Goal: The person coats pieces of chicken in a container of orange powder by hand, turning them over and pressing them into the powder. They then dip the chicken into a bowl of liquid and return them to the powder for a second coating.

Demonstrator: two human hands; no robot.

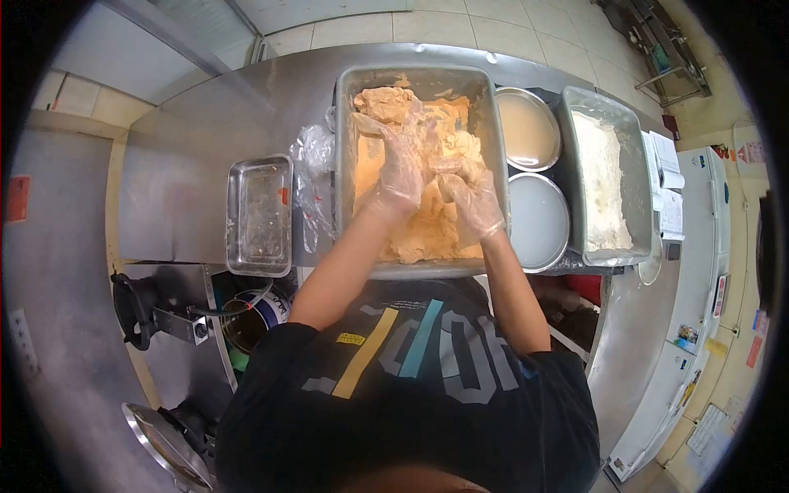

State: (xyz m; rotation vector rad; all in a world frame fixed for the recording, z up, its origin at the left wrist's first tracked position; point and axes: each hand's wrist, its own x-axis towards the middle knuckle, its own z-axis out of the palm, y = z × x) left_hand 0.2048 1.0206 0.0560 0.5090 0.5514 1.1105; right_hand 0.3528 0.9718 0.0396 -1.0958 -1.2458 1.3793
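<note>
Ideally, the coated piece [459,169] in the tub [448,78] wanted light, even turning over the orange flour [426,234], the right hand [475,205] curling fingers round it, the left hand [400,171] unclear in grip.

Looks like commercial kitchen: long steel worktop [189,148], powder-filled tub [629,148], metal tray [259,209].

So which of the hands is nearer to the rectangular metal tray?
Left. The left hand is over the orange powder in the big tub, right of the metal tray; the right hand is there too, farther right.
</note>
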